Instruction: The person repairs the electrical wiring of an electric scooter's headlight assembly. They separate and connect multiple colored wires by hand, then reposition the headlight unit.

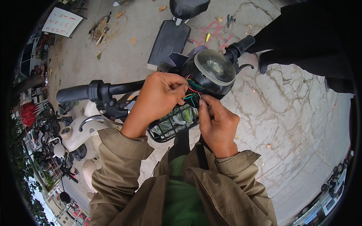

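Several thin wires (pixel 194 91), red, green, yellow and blue, come out beside the round headlight (pixel 215 67) of an electric bike. My left hand (pixel 163 92) pinches some of these wires from the left. From the right, my right hand (pixel 218 122) pinches a wire end close to the headlight's black housing, thumb against forefinger. Both hands are near each other, just above the black wire basket (pixel 164 138), which holds green and clear plastic wrapping. The left handlebar (pixel 75 93) reaches out past my left wrist; the right grip (pixel 243 44) is beyond the headlight.
Behind the headlight are the bike's dark footboard (pixel 169 43) and black seat (pixel 188 8). A yellow screwdriver (pixel 207 37) lies on the cracked pavement. A person in dark trousers (pixel 301 51) stands at right. A white scooter (pixel 81 132) is at left, with cable scraps (pixel 103 30) farther off.
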### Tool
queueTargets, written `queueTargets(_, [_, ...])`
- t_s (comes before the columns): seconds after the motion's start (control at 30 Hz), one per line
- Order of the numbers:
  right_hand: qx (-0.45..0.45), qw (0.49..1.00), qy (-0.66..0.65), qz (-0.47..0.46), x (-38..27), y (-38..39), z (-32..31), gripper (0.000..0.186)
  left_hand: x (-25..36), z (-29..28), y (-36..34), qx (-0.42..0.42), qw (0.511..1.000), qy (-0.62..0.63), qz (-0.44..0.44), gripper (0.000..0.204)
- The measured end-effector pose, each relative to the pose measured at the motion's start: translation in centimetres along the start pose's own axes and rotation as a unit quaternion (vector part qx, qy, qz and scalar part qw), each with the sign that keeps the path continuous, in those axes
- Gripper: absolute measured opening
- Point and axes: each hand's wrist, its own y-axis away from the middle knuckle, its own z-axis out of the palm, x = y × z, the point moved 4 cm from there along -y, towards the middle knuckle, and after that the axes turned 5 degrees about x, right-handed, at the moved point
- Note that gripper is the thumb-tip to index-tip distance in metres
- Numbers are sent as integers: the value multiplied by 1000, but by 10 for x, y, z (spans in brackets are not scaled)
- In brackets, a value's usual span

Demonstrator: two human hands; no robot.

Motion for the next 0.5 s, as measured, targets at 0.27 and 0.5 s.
queueTargets(0.27, [1,999,-48,-3,1,2,-3,16,-1,0,1,5,1000,4,-2,13])
queueTargets(0.5, [8,995,-103,-7,-1,2,-18,17,-2,0,0,3,1000,8,0,12])
